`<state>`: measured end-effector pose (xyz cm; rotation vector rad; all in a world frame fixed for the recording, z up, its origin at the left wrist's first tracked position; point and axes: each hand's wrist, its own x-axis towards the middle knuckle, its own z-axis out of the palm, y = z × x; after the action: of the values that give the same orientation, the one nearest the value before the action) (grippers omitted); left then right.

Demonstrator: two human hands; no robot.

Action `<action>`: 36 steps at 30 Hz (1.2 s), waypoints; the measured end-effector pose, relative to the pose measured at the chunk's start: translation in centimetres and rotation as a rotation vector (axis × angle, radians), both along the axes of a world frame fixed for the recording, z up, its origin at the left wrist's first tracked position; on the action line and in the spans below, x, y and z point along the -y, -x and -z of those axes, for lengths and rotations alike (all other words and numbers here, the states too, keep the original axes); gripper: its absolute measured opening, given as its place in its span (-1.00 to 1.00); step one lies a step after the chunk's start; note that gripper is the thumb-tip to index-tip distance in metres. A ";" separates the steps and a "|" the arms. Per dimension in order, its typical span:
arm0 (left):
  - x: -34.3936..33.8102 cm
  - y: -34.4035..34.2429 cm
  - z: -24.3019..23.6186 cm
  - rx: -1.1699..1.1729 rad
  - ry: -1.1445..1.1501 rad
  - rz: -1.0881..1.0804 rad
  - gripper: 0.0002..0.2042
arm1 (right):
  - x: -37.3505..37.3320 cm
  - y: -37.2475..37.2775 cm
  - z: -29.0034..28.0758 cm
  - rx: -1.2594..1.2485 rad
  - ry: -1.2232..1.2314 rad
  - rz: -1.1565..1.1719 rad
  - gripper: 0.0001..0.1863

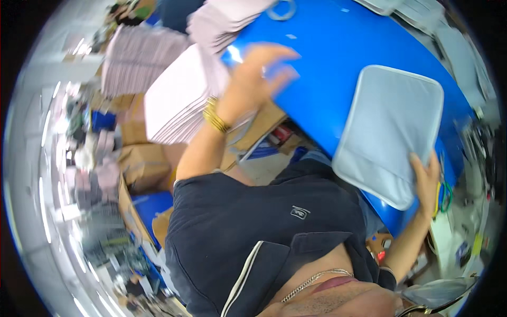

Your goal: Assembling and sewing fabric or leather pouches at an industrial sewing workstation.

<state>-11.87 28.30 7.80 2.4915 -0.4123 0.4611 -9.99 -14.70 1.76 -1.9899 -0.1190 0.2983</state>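
Note:
My right hand (425,185) grips a light grey rectangular laptop-sleeve-like piece (393,127) by its near right corner, thumb on top and the other fingers hidden beneath. The piece has rounded corners and a pale piped edge, and is held over the blue table (317,68). My left hand (256,79) is raised at the table's left edge, blurred by motion, with thumb and fingers apart and nothing between them. A gold bracelet (215,115) circles that wrist. Close to it lies a stack of pale pink flat pieces (179,100).
More pink stacks (142,61) stand at the far left. A tape roll (281,9) lies at the table's far edge. Green-and-yellow-handled scissors (443,198) sit right of my right hand. Grey pieces (457,58) are piled along the far right. Cardboard boxes (142,164) stand on the left.

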 end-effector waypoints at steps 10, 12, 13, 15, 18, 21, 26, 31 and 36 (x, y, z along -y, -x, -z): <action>-35.0 8.6 4.3 -0.484 -0.323 -0.931 -0.27 | 1.7 -1.2 -10.5 0.570 0.524 -0.082 -0.78; -33.1 7.2 5.1 -0.367 -0.228 -0.935 -0.28 | -1.1 0.5 -10.1 0.510 0.433 -0.085 -0.83; -35.8 10.0 5.9 -0.279 -0.317 -0.975 -0.28 | -4.1 0.7 -9.5 0.533 0.338 -0.196 -0.74; -36.7 11.4 5.3 -0.179 -0.489 -1.006 -0.32 | -8.9 2.3 -9.2 0.602 0.434 -0.390 -0.53; -33.6 9.5 2.0 -0.033 -0.746 -1.073 -0.29 | -10.3 4.7 -5.1 0.676 0.441 -0.512 -0.61; -28.6 6.7 -0.1 0.091 -0.845 -1.108 -0.30 | -10.4 5.7 1.7 0.599 0.501 -0.531 -0.79; -24.9 3.1 -5.3 0.054 -0.857 -1.160 -0.41 | -10.7 6.5 2.1 0.545 0.403 -0.431 -0.72; -15.5 -1.4 -10.4 0.334 -0.273 -0.687 -0.57 | -9.9 9.2 2.8 0.479 0.410 -0.551 -0.75; -3.1 -2.7 -8.6 0.284 0.231 0.069 -0.71 | -8.5 8.0 1.3 0.517 0.344 -0.407 -0.86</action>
<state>-9.12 31.37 16.37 2.1877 -0.5226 0.7918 -18.01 -6.21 0.50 -2.3384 -0.8579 0.0540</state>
